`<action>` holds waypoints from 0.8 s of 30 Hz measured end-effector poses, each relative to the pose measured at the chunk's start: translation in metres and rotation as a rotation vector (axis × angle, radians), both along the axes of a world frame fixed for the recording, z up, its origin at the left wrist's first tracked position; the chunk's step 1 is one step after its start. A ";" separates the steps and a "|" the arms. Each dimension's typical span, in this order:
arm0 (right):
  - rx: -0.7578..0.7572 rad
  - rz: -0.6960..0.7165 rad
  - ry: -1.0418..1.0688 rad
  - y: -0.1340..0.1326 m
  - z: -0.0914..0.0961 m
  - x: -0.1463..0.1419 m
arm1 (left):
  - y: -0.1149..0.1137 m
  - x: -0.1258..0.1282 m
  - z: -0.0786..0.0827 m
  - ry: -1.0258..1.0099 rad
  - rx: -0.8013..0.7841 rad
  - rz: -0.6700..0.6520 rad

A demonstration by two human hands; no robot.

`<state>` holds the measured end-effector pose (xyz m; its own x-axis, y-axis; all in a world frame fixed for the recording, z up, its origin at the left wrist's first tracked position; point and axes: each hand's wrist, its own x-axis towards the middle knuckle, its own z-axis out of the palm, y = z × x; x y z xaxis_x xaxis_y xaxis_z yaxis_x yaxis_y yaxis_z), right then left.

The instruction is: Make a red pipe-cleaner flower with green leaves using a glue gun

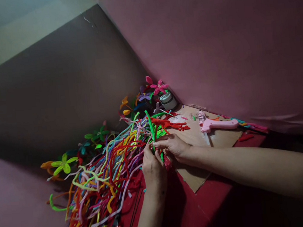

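Both hands meet over the front of the work surface, fingers pinched together on a green pipe cleaner [151,126]. My left hand [152,161] grips it from below, with the green length rising above the fingertips. From the right, my right hand [175,147] closes its thumb and forefinger at the same spot. A short green end shows below the fingers; the exact join is hidden. Just behind the hands lie red pipe cleaners [177,123]. Left of them spreads a large tangled heap of multicoloured pipe cleaners [118,155].
A pink glue gun [218,124] rests on a cardboard sheet [199,174] over the red tabletop [191,209]. A grey-white jar [168,100] stands at the back by the wall. Pipe-cleaner flowers, one pink [159,87] and one yellow-green [65,163], stick out around the heap.
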<state>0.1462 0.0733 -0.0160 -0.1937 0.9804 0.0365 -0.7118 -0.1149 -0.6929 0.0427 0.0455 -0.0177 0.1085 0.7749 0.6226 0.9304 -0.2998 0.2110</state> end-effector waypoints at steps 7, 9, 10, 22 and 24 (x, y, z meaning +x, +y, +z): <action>-0.072 -0.008 -0.043 -0.001 -0.003 -0.002 | -0.003 -0.010 -0.005 0.227 0.047 -0.001; -0.064 -0.006 -0.052 -0.003 -0.002 -0.001 | -0.003 -0.011 -0.003 0.144 0.004 -0.028; -0.051 0.008 -0.054 -0.003 -0.001 -0.001 | -0.004 -0.012 -0.002 0.077 -0.027 -0.039; 0.154 0.115 -0.125 -0.004 0.003 0.002 | -0.012 -0.014 0.015 -0.761 -0.354 -0.181; 0.179 0.098 -0.182 -0.002 0.001 0.003 | -0.012 -0.013 0.016 -0.919 -0.419 -0.217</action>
